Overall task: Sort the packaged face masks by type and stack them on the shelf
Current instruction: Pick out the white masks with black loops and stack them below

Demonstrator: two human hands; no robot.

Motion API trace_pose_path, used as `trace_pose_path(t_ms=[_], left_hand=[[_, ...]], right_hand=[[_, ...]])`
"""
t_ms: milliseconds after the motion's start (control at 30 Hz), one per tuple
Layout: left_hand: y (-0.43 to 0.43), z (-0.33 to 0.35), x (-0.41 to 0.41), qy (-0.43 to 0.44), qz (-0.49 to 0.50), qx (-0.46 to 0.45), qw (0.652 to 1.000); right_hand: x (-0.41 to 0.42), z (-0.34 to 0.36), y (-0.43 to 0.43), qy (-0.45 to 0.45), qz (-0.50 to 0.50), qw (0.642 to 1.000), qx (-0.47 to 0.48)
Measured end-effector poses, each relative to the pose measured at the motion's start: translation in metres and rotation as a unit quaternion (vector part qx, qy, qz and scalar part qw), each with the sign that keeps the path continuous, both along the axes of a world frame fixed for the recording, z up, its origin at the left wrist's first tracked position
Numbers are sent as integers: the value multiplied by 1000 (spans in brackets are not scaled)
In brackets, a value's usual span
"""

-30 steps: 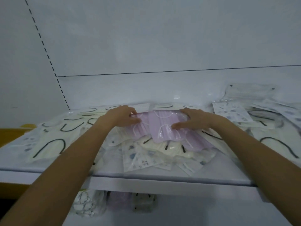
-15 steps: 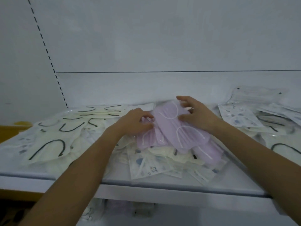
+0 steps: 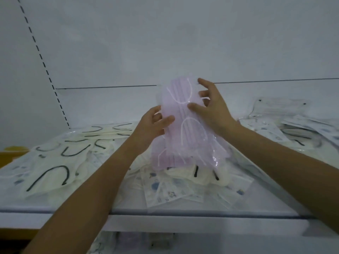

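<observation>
Left hand (image 3: 152, 129), right hand (image 3: 214, 110) pinch clear packs (image 3: 213, 143) — purple masks (image 3: 185, 129) inside — above shelf (image 3: 165, 219).

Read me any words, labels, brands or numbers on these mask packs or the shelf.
None can be read.
The purple packs show no print.
The patterned packs bear small blue motifs, too blurred to tell letters from pictures.
The shelf shows no label.

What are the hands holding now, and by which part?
The stack of pink packaged masks, standing on end. The left hand grips its left edge at mid-height; the right hand pinches its right edge, higher up.
</observation>
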State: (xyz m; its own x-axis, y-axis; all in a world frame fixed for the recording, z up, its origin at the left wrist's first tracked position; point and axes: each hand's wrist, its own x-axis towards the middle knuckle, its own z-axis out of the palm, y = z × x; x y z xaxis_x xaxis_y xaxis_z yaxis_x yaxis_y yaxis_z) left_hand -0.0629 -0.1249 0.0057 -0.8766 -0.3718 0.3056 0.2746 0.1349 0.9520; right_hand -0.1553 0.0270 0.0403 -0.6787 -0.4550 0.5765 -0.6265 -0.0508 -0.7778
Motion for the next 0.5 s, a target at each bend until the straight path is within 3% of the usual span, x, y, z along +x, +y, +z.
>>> trace_pose_path(t_ms=[100,300,500], left_hand=[[-8,-1,0,16,83,1,996],[-22,2,4,76,184,18,980],[-16,1,2,79,101,11,992]], right_hand=[[11,8,-18,-43,39,998,5],[1,8,-10,-82,56,979,178],[0,1,-5,-154,36,985,65]])
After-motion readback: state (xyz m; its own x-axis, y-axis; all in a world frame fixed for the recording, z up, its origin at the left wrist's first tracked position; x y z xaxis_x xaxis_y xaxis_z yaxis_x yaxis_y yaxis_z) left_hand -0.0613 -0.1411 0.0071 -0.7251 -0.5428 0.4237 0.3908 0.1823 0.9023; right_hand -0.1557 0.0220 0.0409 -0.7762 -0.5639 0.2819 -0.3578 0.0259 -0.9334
